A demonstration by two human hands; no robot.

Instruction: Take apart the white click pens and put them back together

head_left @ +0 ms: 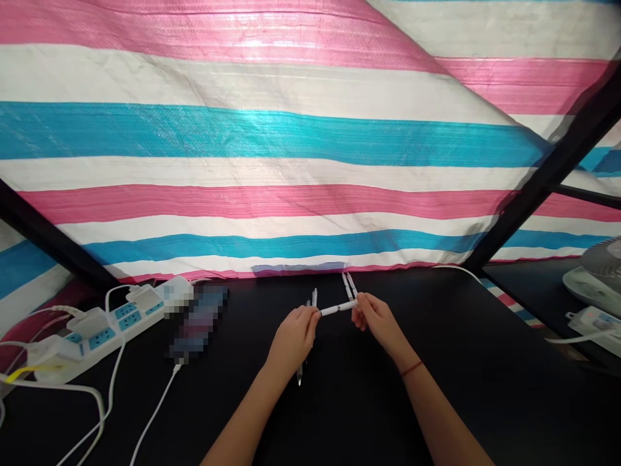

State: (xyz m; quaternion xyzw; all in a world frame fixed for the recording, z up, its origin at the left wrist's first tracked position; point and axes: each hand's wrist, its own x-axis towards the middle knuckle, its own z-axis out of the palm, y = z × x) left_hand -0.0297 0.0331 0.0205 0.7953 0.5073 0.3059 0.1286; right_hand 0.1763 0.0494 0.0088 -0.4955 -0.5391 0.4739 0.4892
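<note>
Over a black table, my left hand and my right hand pinch the two ends of a white pen held level between them. My left fist also grips several other pens; their tops stick up above the knuckles and a tip pokes out below. Two more white pens stand up from the fingers of my right hand. A thin red band circles my right wrist.
A white and blue power strip with plugs and white cables lies at the left. Beside it rests a blurred dark device on a cable. A striped pink, blue and white tarp hangs behind. A fan and another strip are at the right.
</note>
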